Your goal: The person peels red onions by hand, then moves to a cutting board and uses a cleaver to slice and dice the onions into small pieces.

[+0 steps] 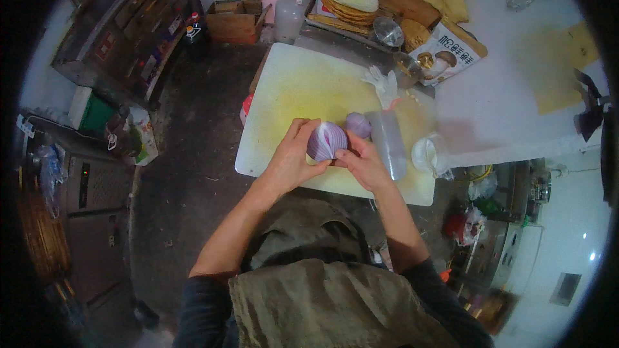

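Note:
Both my hands hold a red onion half (pixel 327 142) above the near part of a large white cutting board (pixel 290 87). Its striped purple-and-white surface faces up. My left hand (pixel 290 157) grips the left side, fingers on top and thumb below. My right hand (pixel 362 160) grips the right side with thumb and fingers. Another purple onion piece (pixel 358 125) lies on the board just beyond my right hand. Right of it is a cleaver's wide blade (pixel 389 147); a white glove (pixel 384 84) lies at its far end.
A clear plastic container (pixel 427 153) stands at the board's right edge. Beyond the board are a tray with stacked baskets (pixel 350 2), a printed mushroom bag (pixel 447 55), a gas cylinder (pixel 289 14) and a cardboard box (pixel 236 24). A metal cabinet (pixel 99 183) stands at left.

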### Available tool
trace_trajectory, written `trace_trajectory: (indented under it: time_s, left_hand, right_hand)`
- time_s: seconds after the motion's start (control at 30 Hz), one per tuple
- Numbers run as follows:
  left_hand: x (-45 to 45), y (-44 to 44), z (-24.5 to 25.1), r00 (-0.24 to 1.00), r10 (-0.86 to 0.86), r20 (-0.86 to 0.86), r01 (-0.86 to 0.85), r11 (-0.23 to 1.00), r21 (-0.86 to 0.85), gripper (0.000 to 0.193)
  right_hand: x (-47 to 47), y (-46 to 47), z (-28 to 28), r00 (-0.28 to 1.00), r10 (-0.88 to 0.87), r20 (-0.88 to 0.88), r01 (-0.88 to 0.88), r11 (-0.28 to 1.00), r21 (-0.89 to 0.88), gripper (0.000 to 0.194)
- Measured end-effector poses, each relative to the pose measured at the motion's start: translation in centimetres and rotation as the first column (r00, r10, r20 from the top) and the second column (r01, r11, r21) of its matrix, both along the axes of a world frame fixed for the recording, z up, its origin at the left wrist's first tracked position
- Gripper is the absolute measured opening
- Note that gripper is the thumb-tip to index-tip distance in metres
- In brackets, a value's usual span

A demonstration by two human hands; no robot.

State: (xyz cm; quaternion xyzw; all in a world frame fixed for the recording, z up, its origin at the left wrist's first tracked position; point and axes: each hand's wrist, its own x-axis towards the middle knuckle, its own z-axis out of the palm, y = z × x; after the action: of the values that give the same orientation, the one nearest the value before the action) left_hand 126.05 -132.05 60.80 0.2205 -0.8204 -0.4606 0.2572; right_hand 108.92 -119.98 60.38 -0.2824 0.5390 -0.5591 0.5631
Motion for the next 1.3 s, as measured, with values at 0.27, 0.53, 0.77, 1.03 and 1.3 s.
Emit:
trace_trajectory:
  time_s: [0.27, 0.53, 0.77, 1.03, 1.3]
  left_hand:
    - [0.1, -0.1, -0.1, 1.0, -0.003, -0.005, 0.003, 0.999, -0.047, 0.078]
    - [0.2, -0.3, 0.0, 1.0, -0.025, 0.001, 0.025, 0.999, -0.04, 0.076]
    - [0.1, -0.2, -0.3, 0.998, -0.055, 0.0, 0.054, 0.994, -0.097, 0.078]
    - [0.2, -0.2, -1.2, 0.998, -0.044, -0.042, 0.041, 0.996, -0.074, 0.078]
    - [0.2, 0.4, -3.9, 0.997, -0.025, -0.078, 0.027, 1.0, 0.016, 0.081]
  right_hand:
    - [0.2, 0.1, -0.6, 0.994, 0.001, 0.112, -0.001, 1.0, -0.002, 0.053]
    - [0.4, 0.1, -0.9, 0.989, -0.011, 0.151, 0.01, 1.0, 0.011, 0.056]
    - [1.1, -0.3, -0.8, 0.983, -0.056, 0.175, 0.055, 0.998, 0.012, 0.059]
    - [1.3, -0.6, -1.1, 0.991, -0.094, 0.095, 0.089, 0.994, 0.061, 0.062]
    - [0.6, -0.2, -2.5, 0.983, 0.016, -0.181, -0.001, 0.996, 0.087, 0.06]
